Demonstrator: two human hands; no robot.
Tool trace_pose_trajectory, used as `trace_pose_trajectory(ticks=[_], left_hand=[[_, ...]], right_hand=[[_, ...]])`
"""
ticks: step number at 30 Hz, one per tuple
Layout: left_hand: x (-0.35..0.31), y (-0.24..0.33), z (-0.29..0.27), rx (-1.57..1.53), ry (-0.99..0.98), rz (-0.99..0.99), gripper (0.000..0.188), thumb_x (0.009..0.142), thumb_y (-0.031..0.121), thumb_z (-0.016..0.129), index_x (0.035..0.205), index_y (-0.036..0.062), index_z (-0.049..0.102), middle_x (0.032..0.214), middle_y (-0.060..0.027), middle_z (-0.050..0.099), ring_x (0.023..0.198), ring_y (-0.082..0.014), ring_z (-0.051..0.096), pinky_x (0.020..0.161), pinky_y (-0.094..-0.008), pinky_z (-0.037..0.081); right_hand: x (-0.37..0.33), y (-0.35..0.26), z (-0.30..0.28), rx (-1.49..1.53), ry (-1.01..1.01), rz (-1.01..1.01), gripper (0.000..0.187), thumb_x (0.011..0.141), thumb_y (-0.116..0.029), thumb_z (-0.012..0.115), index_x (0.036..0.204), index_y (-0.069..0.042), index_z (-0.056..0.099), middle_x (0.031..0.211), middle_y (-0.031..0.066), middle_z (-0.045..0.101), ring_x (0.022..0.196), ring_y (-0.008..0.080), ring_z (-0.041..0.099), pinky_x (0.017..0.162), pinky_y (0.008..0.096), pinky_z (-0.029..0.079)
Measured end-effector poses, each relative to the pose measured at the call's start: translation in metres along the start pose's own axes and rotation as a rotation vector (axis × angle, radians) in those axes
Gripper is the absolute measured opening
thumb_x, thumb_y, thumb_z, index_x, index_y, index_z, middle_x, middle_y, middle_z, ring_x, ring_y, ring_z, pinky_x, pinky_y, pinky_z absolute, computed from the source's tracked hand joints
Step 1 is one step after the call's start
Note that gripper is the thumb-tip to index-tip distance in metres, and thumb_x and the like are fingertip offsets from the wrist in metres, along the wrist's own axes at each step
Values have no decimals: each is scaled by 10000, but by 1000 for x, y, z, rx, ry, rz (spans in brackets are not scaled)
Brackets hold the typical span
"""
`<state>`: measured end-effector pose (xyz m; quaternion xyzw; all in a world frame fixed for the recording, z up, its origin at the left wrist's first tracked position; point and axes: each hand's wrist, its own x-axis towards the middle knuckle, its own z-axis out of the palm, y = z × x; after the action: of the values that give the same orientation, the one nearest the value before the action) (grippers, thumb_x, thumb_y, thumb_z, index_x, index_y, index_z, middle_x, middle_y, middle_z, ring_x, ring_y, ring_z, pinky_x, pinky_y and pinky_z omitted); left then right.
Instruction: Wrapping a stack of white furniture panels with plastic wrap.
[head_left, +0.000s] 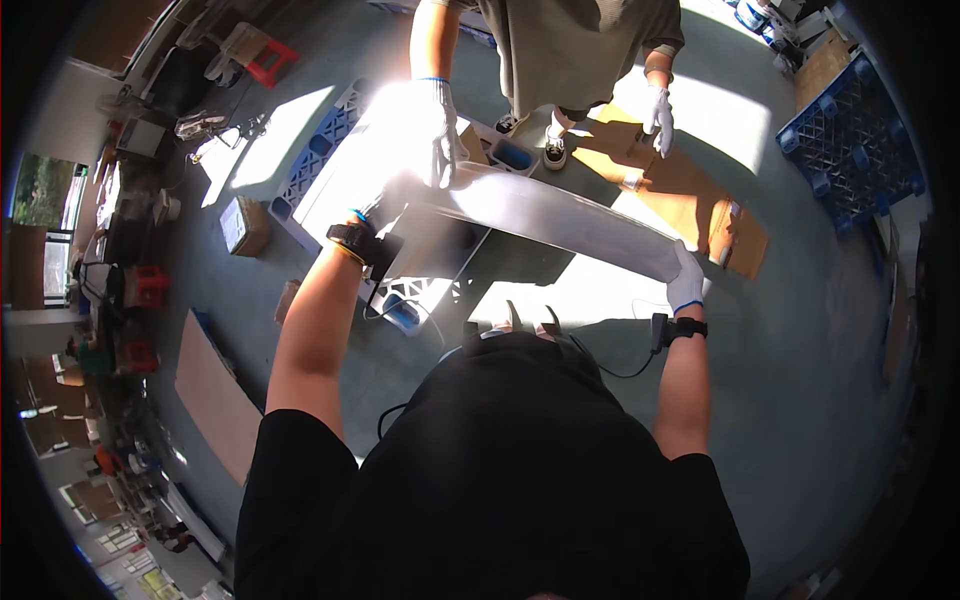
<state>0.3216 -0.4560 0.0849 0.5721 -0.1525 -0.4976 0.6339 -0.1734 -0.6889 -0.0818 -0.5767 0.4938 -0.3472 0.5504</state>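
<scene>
A long, narrow, silvery-white panel (570, 220) stretches across in front of me, its kind unclear. My right hand (687, 280), in a white knitted glove with a blue cuff, is closed around its right end. At the other end my left hand (385, 203), gloved the same way, grips the panel; bright glare washes out its fingers. Just beyond my left hand, the co-worker's gloved hand (438, 130) reaches down to the panel's left end. Whether that hand grips it or only touches it, I cannot tell. The co-worker's other gloved hand (657, 120) hangs free.
A co-worker (570, 50) stands opposite me. Below the panel's left end is a blue plastic pallet (318, 150) with white sheets on it. Flattened cardboard (690, 190) lies at the right, a small box (243, 226) at the left. Another blue pallet (855, 145) leans far right.
</scene>
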Motion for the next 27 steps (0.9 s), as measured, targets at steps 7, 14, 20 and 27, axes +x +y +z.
trace_pose_trajectory(ticks=[7,14,20,27], left_hand=[[-7,1,4,141,77,-27,212,928,188,482,1012,15,572,951,-93,626,833,-166,603,750,-245,480],[-12,1,7,277,122,-73,218,922,193,478,1010,25,586,947,-87,625,820,-166,596,764,-252,472],[7,-22,-39,73,246,-139,258,921,232,462,1011,36,603,939,-66,631,854,-151,588,786,-263,469],[17,-48,-73,72,169,-158,309,928,234,416,1042,15,602,977,-80,643,900,-161,603,826,-283,464]], right_hand=[[-11,-20,15,-606,-114,-303,337,921,-17,469,1256,2,505,1088,124,604,977,183,556,888,272,426],[-9,-13,15,-533,-153,-126,356,927,-128,515,1261,-4,504,1074,122,610,954,177,560,855,269,441],[-19,-51,34,-746,-180,-286,522,790,134,417,1270,-51,509,1128,226,590,1071,333,565,905,345,442],[-24,-65,49,38,20,167,430,821,-331,670,1004,56,634,941,75,614,851,157,518,783,271,410]])
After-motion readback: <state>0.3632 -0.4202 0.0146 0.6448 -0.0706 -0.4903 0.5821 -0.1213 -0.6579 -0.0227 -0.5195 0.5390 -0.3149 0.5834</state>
